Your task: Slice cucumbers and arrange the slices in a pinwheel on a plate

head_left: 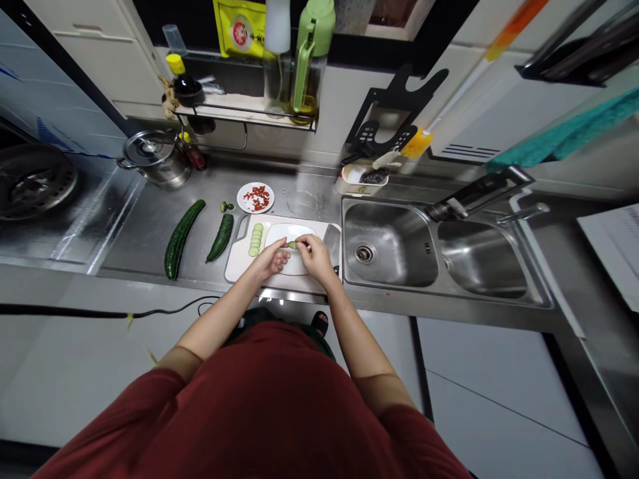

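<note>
One small green piece [292, 245] is pinched in your right hand [314, 256] above the white plate [283, 231]; your left hand [273, 259] curls beside it, but I can't tell if it grips. The plate sits on the cutting board [242, 265] between cucumber slices [255, 240] and a knife [330, 242]; a short cucumber [220, 238] lies left of the board.

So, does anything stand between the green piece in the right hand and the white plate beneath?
Nothing visible: the right hand holds the green piece over the white plate, and the knife lies to the plate's right.
</note>
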`<state>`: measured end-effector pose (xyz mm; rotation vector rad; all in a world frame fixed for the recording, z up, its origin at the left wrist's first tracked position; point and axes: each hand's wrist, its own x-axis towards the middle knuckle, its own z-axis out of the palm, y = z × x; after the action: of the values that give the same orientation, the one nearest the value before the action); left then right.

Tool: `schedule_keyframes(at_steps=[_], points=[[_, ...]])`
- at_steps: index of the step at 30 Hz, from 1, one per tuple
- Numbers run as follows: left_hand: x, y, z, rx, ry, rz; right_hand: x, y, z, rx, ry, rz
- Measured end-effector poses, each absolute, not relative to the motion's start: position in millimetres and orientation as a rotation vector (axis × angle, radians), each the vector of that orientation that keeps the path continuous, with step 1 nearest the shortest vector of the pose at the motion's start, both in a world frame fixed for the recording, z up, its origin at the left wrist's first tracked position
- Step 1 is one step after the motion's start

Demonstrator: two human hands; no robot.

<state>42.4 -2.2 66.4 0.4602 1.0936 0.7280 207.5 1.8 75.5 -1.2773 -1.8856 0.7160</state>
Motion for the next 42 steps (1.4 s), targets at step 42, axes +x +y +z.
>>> schedule_keyframes(at_steps=[42], points=[[39.5, 35.5, 72.5, 0.95, 1.226, 1.0, 210.5, 25.1, 62.3, -1.212, -2.075, 0.709]])
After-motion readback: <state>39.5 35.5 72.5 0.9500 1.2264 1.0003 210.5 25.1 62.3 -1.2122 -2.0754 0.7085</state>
